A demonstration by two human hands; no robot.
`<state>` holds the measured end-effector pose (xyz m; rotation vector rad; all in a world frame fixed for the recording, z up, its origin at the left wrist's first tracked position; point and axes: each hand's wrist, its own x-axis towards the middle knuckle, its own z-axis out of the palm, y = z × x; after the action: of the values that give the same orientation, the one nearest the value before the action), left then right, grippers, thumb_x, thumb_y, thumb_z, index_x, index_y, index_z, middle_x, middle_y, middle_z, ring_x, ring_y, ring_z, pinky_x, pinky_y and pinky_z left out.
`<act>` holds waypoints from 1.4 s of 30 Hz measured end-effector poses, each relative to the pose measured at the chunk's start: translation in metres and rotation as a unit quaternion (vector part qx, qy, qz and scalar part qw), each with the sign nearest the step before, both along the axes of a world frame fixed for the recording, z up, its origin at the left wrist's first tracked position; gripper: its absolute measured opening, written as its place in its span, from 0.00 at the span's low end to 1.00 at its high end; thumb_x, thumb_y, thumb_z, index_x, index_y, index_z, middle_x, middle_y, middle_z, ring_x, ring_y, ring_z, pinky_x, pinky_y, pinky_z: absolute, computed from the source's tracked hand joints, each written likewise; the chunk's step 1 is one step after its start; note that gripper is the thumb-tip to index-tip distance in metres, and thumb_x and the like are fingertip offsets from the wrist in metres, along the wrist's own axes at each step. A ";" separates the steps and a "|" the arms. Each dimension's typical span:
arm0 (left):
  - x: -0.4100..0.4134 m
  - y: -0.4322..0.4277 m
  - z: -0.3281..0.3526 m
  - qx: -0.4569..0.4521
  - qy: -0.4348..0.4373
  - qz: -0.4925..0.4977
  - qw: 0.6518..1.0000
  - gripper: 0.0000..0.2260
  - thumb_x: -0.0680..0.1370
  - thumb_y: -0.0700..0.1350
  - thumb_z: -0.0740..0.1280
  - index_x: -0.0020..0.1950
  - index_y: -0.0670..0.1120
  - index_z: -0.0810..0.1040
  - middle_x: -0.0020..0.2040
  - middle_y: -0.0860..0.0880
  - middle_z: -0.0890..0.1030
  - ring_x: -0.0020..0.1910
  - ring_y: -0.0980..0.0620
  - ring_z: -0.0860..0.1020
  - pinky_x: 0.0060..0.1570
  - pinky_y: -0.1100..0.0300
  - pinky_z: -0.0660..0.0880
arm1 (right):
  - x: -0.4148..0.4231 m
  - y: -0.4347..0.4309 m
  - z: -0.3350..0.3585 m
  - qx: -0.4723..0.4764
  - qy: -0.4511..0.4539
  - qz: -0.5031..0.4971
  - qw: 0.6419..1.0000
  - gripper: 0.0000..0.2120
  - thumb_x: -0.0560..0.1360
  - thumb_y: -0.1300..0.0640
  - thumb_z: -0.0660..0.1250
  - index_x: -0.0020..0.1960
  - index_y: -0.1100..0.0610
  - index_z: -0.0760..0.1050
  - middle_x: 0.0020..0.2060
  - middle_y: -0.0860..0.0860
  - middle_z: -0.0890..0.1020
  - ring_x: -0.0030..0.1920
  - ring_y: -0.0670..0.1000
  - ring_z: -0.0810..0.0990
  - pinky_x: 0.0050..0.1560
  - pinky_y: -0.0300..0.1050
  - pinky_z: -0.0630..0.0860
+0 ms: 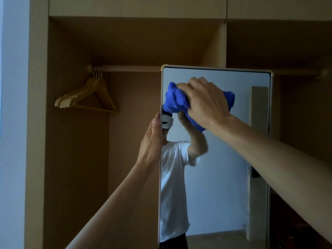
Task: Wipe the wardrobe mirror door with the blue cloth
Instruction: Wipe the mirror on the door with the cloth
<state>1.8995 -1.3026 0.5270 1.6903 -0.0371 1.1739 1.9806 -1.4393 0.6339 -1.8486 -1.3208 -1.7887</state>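
Observation:
The tall mirror door point(224, 177) with a pale metal frame stands in front of the open wardrobe, slightly right of centre. My right hand point(204, 99) grips the bunched blue cloth point(175, 100) and presses it against the glass near the mirror's upper left corner. My left hand point(151, 141) holds the mirror's left edge at mid height, thumb on the near side and fingers hidden behind the frame. The glass reflects a person in a white T-shirt with the cloth.
Several wooden hangers point(89, 97) hang at the left end of the clothes rail point(129, 68) inside the wardrobe. A vertical divider panel point(218, 47) stands behind the mirror. A pale wall point(12, 105) borders the wardrobe on the left.

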 end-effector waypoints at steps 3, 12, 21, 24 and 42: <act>-0.001 -0.001 -0.002 -0.013 -0.008 -0.003 1.000 0.23 0.84 0.65 0.48 0.78 0.64 0.64 0.69 0.57 0.76 0.60 0.65 0.77 0.59 0.65 0.71 | 0.000 -0.002 0.000 0.002 -0.003 0.007 1.000 0.17 0.73 0.62 0.68 0.62 0.58 0.76 0.49 0.56 0.79 0.50 0.59 0.77 0.44 0.48 0.65; 0.003 -0.010 -0.006 -0.037 -0.016 0.014 0.999 0.23 0.86 0.60 0.49 0.80 0.58 0.65 0.73 0.50 0.75 0.70 0.52 0.75 0.73 0.47 0.71 | -0.001 -0.012 -0.086 -0.111 0.009 0.006 0.994 0.24 0.67 0.67 0.69 0.63 0.59 0.75 0.50 0.54 0.79 0.48 0.56 0.76 0.44 0.51 0.72; 0.005 -0.018 -0.007 -0.015 -0.001 0.090 0.996 0.22 0.86 0.58 0.53 0.81 0.59 0.62 0.76 0.55 0.71 0.74 0.54 0.70 0.75 0.47 0.67 | 0.012 -0.020 -0.073 -0.079 0.021 0.027 0.996 0.20 0.71 0.63 0.67 0.63 0.59 0.76 0.49 0.56 0.79 0.46 0.58 0.76 0.44 0.51 0.69; 0.009 -0.022 -0.007 -0.010 0.008 0.129 0.992 0.22 0.85 0.60 0.53 0.80 0.62 0.61 0.76 0.58 0.70 0.74 0.56 0.68 0.74 0.49 0.66 | 0.024 -0.031 -0.037 -0.038 0.013 0.006 0.999 0.22 0.73 0.58 0.68 0.66 0.57 0.73 0.50 0.56 0.78 0.49 0.59 0.75 0.47 0.52 0.68; 0.025 -0.047 -0.016 -0.028 0.033 0.223 0.974 0.28 0.83 0.55 0.63 0.82 0.59 0.57 0.79 0.50 0.67 0.74 0.47 0.70 0.72 0.42 0.69 | 0.056 -0.053 -0.100 -0.086 -0.022 0.033 0.995 0.15 0.67 0.66 0.59 0.51 0.57 0.75 0.41 0.53 0.77 0.43 0.57 0.75 0.41 0.50 0.67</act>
<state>1.9248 -1.3496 0.5107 1.7358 0.4328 1.4279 2.0364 -1.4925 0.5343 -1.8351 -1.5795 -1.7399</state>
